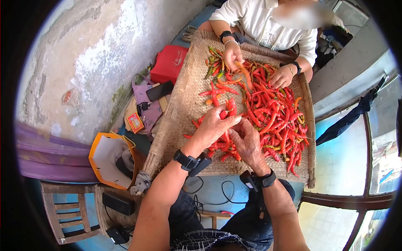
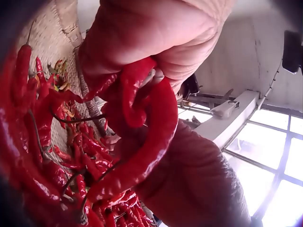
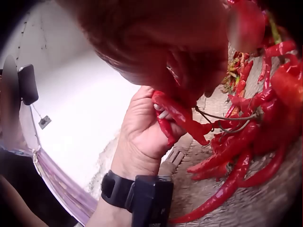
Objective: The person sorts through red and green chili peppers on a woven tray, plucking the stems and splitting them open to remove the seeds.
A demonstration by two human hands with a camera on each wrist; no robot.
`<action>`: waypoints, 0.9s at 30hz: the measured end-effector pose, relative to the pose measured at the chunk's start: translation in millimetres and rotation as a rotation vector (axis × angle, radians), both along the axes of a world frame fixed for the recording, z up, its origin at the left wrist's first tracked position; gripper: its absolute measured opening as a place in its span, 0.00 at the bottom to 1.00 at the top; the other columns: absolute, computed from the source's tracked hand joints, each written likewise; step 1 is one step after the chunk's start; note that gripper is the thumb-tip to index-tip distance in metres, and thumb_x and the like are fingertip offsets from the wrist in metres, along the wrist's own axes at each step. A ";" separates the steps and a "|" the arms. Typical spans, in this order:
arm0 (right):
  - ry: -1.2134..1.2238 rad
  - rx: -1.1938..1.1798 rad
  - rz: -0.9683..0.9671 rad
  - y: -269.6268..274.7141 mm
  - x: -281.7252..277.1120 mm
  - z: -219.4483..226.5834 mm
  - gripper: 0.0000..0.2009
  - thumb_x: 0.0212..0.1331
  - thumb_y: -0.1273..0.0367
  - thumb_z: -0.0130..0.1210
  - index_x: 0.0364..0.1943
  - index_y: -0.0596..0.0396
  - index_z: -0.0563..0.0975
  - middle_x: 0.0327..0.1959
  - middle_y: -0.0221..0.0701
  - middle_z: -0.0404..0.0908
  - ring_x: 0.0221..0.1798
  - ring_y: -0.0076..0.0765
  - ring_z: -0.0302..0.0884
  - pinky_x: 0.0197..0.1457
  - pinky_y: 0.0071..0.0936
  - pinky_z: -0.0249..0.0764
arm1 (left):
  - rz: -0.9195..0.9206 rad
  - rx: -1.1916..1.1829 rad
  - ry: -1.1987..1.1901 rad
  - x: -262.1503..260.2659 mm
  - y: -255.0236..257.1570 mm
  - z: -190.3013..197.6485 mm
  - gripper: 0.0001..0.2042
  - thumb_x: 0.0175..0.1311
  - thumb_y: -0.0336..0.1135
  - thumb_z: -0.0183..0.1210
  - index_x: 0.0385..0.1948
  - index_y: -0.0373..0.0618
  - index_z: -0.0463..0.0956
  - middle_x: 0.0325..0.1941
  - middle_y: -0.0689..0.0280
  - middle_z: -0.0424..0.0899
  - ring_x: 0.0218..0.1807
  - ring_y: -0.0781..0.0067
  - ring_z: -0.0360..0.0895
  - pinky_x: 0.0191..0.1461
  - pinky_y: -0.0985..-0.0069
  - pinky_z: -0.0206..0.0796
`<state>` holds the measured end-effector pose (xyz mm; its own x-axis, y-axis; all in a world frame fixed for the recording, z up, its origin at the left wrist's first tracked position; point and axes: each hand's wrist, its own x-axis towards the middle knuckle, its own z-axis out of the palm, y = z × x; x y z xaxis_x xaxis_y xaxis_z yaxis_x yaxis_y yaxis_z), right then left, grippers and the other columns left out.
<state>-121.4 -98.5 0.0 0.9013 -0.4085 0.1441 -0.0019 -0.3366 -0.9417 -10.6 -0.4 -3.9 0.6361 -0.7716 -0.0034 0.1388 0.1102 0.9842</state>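
Note:
My left hand (image 1: 210,130) is held over the woven tray (image 1: 171,134), its fingers curled round several red chili peppers (image 1: 231,107) that stick out above the thumb. Close against it, my right hand (image 1: 248,144) has its thumb and fingers bent in, pinching at the same bunch. A curved red pepper (image 2: 163,116) hangs between both hands in the left wrist view. From the right wrist, a pepper (image 3: 182,113) lies across the left palm (image 3: 149,139), thin stems beside it; the right fingertips are partly hidden.
A heap of red peppers (image 1: 278,121) covers the tray's right side. Across it, a person in a white shirt (image 1: 255,21) handles peppers. Left of the tray are a red bag (image 1: 168,64), a phone (image 1: 160,90) and an orange-edged box (image 1: 109,157).

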 end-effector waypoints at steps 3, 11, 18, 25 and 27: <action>-0.034 -0.001 -0.049 -2.2 -2.7 0.1 0.09 0.58 0.73 0.54 0.41 0.62 0.70 0.29 0.33 0.80 0.32 0.23 0.77 0.37 0.23 0.74 | -0.045 -0.075 0.005 -7.3 -1.9 9.1 0.10 0.57 0.38 0.61 0.34 0.45 0.72 0.26 0.76 0.70 0.27 0.90 0.65 0.27 0.87 0.61; -0.011 0.153 -0.047 -16.0 -4.7 5.2 0.06 0.58 0.74 0.51 0.36 0.64 0.71 0.26 0.31 0.79 0.30 0.19 0.76 0.34 0.19 0.73 | -0.126 -0.037 0.106 -8.5 -1.3 10.0 0.14 0.56 0.39 0.63 0.38 0.45 0.72 0.30 0.74 0.73 0.32 0.88 0.69 0.33 0.87 0.64; 0.017 0.243 -0.036 -24.4 -7.0 13.8 0.06 0.60 0.72 0.49 0.31 0.61 0.73 0.22 0.24 0.75 0.22 0.14 0.67 0.23 0.15 0.64 | -0.083 0.156 -0.035 -3.4 0.8 7.9 0.15 0.58 0.42 0.60 0.39 0.43 0.73 0.30 0.74 0.73 0.30 0.89 0.68 0.31 0.87 0.64; -0.034 0.354 0.050 -21.0 -3.9 12.9 0.09 0.60 0.74 0.52 0.43 0.60 0.70 0.27 0.24 0.75 0.24 0.13 0.67 0.26 0.12 0.65 | -0.079 -0.009 0.064 2.8 -5.7 -10.9 0.10 0.61 0.37 0.57 0.40 0.43 0.72 0.33 0.73 0.75 0.34 0.88 0.72 0.35 0.86 0.69; -0.019 0.329 0.037 -18.0 -3.3 13.8 0.09 0.59 0.75 0.53 0.43 0.60 0.70 0.27 0.24 0.75 0.26 0.12 0.68 0.28 0.12 0.66 | -0.095 0.041 0.052 1.1 -3.6 -6.1 0.10 0.62 0.37 0.57 0.40 0.43 0.72 0.33 0.73 0.75 0.34 0.87 0.73 0.34 0.86 0.69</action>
<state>-124.7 -116.5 13.8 0.9149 -0.4028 0.0268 0.0233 -0.0136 -0.9996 -9.5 -4.0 -9.9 0.5582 -0.8269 -0.0675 0.1978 0.0537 0.9788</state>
